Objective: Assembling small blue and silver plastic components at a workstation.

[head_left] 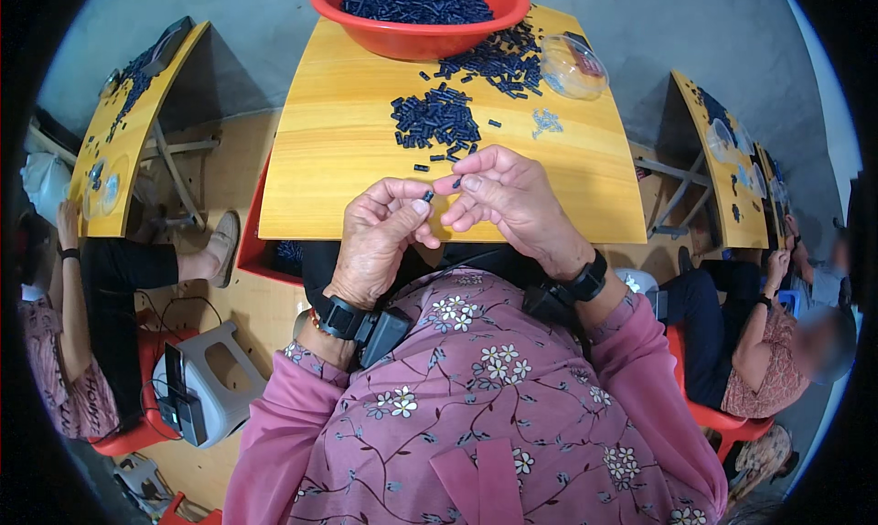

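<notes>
Above the table's near edge, my left hand (377,232) pinches a small black cylindrical piece (427,197) between thumb and forefinger. Close beside it, my right hand (517,196) has thumb and forefinger closed on another small dark piece (456,184), mostly covered by the fingertips. The two pieces are apart. Just beyond my hands lies a heap of similar black cylindrical pieces (434,118), with a few strays near it. To its right is a little cluster of tiny pale, shiny bits (546,122), too small to identify.
A red basin (421,42) full of black pieces stands at the table's far end, with more pieces (501,63) spilled beside it. A clear plastic dome-shaped container (574,69) sits at the right edge. People work at tables on the left (137,132) and right (722,159).
</notes>
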A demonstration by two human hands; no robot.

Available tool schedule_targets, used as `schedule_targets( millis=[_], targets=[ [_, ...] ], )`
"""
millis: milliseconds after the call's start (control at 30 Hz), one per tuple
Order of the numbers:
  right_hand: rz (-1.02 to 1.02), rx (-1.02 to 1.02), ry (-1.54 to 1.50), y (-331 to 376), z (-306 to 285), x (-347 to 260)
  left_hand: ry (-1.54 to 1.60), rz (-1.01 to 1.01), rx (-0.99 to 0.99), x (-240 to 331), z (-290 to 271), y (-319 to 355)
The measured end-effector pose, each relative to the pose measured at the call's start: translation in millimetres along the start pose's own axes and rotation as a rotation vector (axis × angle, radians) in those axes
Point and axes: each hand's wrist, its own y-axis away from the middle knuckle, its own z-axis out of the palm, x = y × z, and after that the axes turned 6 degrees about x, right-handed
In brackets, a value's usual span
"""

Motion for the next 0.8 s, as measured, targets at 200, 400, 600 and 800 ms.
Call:
schedule_targets(
  millis=[200,400,600,800],
  targets=[
    [-0.085,0.011,0.110,0,-6,7,0.002,-0.010,0.003,1,0,1],
    [-0.193,-0.045,0.297,1,5,0,0.003,-0.027,-0.020,2,-1,1],
    [-0.310,-0.038,0.417,-3,14,-6,0.005,-0.041,-0.038,5,0,3],
    [-0.400,-0.036,0.464,-5,16,0,0.025,-0.053,-0.042,6,0,2]
  ],
)
